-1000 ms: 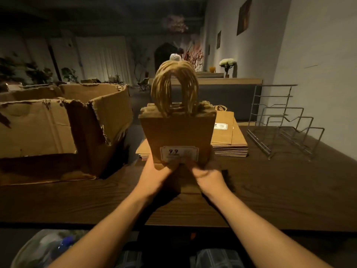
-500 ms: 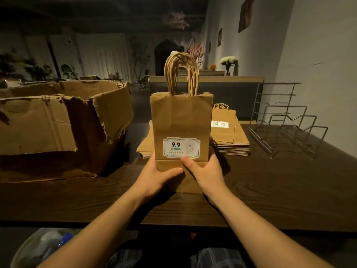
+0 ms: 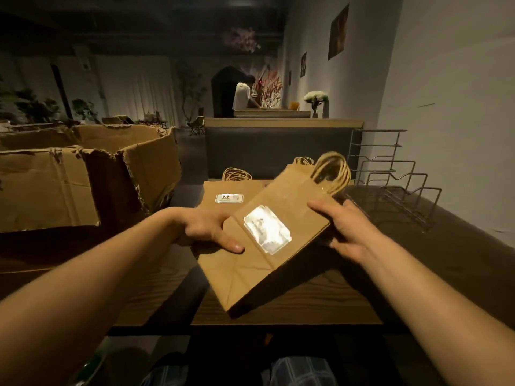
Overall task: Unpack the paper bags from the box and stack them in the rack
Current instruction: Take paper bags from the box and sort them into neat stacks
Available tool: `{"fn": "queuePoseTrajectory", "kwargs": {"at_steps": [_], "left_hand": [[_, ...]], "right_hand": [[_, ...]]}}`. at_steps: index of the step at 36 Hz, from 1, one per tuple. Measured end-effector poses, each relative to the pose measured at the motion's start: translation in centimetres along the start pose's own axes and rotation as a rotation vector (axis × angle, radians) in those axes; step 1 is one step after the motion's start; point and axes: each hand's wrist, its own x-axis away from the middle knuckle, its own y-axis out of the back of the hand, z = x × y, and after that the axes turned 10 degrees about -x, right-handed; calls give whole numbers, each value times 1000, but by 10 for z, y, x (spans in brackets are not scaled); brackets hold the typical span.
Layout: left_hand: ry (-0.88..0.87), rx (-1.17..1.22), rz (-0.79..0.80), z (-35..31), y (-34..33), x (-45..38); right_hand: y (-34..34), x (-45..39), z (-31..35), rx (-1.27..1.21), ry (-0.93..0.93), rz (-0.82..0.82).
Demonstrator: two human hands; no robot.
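- Left hand (image 3: pixel 207 232): grips the near-left edge of the paper bag (image 3: pixel 267 240), thumb laid flat across its upper face, the other fingers hidden beneath.
- Right hand (image 3: pixel 344 228): holds the right edge of the same bag, fingers curled over the top face just below the handles; the palm lies under the bag.
- Paper bag: a folded-flat bundle of brown kraft paper held above the bench (image 3: pixel 292 302), tilted. Its long axis runs diagonally, the folded base toward the near left and low, the mouth toward the far right and high.
- Bag surface: a pale rectangular label (image 3: pixel 267 229) sits mid-face, washed out by glare; fold creases mark the base. Twisted-paper handles (image 3: pixel 331 174) loop out of the mouth, blurred.
- Bag stack (image 3: pixel 223 195): flat bags lying on the bench behind the held one, the top one bearing a small label, handles at the far edge.
- Wire rack (image 3: pixel 390 185): stands at the far right of the bench, near the handles of the held bag.
- Cardboard box (image 3: pixel 92 176): open, with torn flaps, at the left.
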Motion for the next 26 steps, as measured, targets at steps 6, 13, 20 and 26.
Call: {"fn": "queuePoseTrajectory", "kwargs": {"at_steps": [6, 13, 20, 26], "left_hand": [[250, -109, 56, 6, -9, -18], [301, -233, -100, -3, -17, -11], [214, -421, -350, -12, 3, 11], [109, -637, -572, -41, 76, 72]], "right_hand": [[37, 9, -32, 157, -315, -154], [57, 19, -1, 534, -419, -94], [40, 13, 51, 1174, -64, -109], [-75, -7, 102, 1299, 381, 141]]}}
